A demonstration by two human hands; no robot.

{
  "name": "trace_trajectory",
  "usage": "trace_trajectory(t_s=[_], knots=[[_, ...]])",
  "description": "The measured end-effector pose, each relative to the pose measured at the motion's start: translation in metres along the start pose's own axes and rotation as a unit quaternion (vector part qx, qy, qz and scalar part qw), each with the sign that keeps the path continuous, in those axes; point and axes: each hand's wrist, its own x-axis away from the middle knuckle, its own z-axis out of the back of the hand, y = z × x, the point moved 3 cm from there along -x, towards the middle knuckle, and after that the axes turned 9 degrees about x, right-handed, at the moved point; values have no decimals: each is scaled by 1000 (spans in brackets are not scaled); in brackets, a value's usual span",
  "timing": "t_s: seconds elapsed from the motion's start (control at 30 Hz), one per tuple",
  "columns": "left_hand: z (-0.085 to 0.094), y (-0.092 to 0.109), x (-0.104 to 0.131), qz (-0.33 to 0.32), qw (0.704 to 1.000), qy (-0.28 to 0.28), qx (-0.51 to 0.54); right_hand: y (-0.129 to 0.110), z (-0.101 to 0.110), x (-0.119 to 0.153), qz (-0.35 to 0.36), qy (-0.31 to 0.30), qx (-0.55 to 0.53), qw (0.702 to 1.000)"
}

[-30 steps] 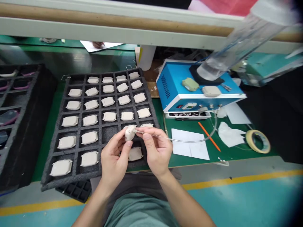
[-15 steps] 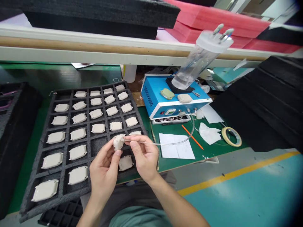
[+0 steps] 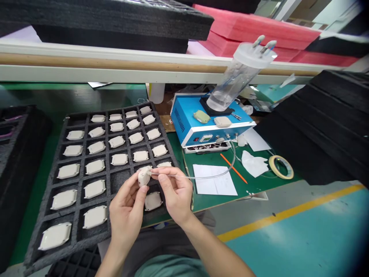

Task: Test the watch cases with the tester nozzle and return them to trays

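My left hand (image 3: 127, 207) pinches a small cream-coloured case (image 3: 143, 177) between thumb and fingers, tilted on edge above the foam tray. In my right hand (image 3: 177, 194) is the end of a clear thin tube (image 3: 211, 177), its tip meeting the upper right edge of the case. The tube curves back to the front of a blue box-shaped machine (image 3: 213, 129). Beneath and left of my hands lies the black foam tray (image 3: 78, 231), with similar cream cases in many of its compartments. One such case (image 3: 153, 201) lies just below my hands.
On the blue machine stand a clear cylinder (image 3: 235, 82), a greenish case (image 3: 201, 116) and another cream case (image 3: 223, 122). White paper (image 3: 215, 186), an orange stick (image 3: 234, 168), tissue (image 3: 253, 163) and a tape roll (image 3: 281, 167) lie rightward. A shelf edge (image 3: 115, 73) crosses behind.
The view has shifted slightly, so the background sits a little lower. Both hands keep the same hold on the case and tube.
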Motion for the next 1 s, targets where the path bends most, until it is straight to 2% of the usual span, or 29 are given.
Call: trace_trajectory(t_s=[1.0], knots=[[1,-2,1,20,1000,4,-6,-1,-1,0,-6,1,5,1000]])
